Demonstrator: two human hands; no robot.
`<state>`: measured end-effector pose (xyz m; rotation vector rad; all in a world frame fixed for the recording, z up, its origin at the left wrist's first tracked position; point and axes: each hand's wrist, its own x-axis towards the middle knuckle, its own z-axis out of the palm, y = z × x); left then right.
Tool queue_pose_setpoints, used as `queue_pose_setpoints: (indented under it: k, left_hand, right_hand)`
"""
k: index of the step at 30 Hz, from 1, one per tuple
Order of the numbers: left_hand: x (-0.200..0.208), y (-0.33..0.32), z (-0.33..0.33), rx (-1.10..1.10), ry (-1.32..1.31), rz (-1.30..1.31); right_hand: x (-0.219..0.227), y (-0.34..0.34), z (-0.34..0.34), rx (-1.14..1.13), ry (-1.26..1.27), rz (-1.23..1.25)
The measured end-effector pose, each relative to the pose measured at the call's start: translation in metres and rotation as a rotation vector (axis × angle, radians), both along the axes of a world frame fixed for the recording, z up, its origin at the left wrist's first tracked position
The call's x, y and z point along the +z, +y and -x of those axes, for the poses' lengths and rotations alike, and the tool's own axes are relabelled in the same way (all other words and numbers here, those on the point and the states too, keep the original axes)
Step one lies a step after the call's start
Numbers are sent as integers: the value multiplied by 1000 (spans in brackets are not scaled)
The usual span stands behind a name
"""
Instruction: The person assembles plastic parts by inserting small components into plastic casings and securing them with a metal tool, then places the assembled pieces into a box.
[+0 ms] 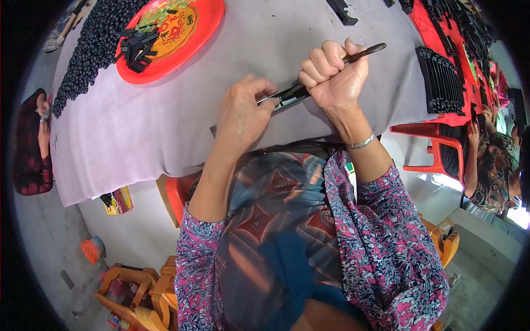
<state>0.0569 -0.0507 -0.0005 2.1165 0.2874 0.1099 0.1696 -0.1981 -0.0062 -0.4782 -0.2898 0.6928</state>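
Observation:
My right hand is closed in a fist around a dark, slim stick-like tool, whose end juts out past the thumb. The tool's other end points down left at a long black part with a pale strip along it. My left hand grips that part, thumb and fingertips pinched together on it. Its near end shows below the left wrist, close to the table's near edge. Fingers hide where tool and part meet.
A red plate holds small black pieces and green pieces. Many black bead-like pieces lie at far left. A black part lies at the back. Long black parts line the right, near a red stool. People sit at both sides.

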Motion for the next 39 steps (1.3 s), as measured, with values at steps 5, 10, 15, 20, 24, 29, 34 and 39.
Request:
queue_pose_setpoints:
  k: [5,10,15,20,24,29,34,39]
  left_hand:
    - [-2,0,0,-2,-15,14]
    - [-3,1,1,-11,-24,-3]
    - [-2,2,0,-11,-17,28]
    - [-1,0,0,-10,-4,20]
    - [-4,1,0,-18,-22,17]
    - [-3,-1,0,-11,-27,11]
    - [-2,-1,1,-8,-29,7]
    - [0,0,-2,-6,18,25]
  right_hand:
    - [-1,1,0,13,-1,14]
    - [-1,1,1,11,7,26]
    - [-2,1,0,41,-1,-1]
    - [-5,1,0,41,-19,0]
    - [-3,2,3,47,-59,0]
    - [-5,2,6,37,-87,26]
    - [1,0,1,22,-60,24]
    - [0,2,1,41,-15,-6]
